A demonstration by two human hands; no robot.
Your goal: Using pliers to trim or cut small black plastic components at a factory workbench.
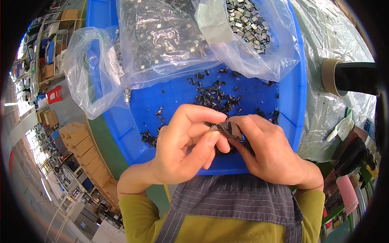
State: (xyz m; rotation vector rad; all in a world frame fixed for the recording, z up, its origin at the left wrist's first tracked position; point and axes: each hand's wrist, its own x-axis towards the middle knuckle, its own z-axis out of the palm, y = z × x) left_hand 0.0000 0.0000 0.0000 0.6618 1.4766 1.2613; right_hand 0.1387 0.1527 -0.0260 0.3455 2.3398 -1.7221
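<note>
Over the six o'clock end of the blue tray (150,97), the left hand (182,143) has its fingertips nearly together, pinching a small dark piece (214,127); at its three o'clock, the right hand (269,148) curls closed round a black tool (236,135), kind unclear; loose black bits (214,96) lie toward twelve o'clock, clear bags (166,48) beyond.

1. My shirt (227,231) is olive-yellow.
2. Its sleeves (139,212) stop short, leaving my forearms (139,177) bare.
3. Over it I wear a dark grey apron (239,200) with thin, pale stripes.
4. Matching striped straps (172,224) run from both its sides.
5. My fingers (197,113) are bare.
</note>
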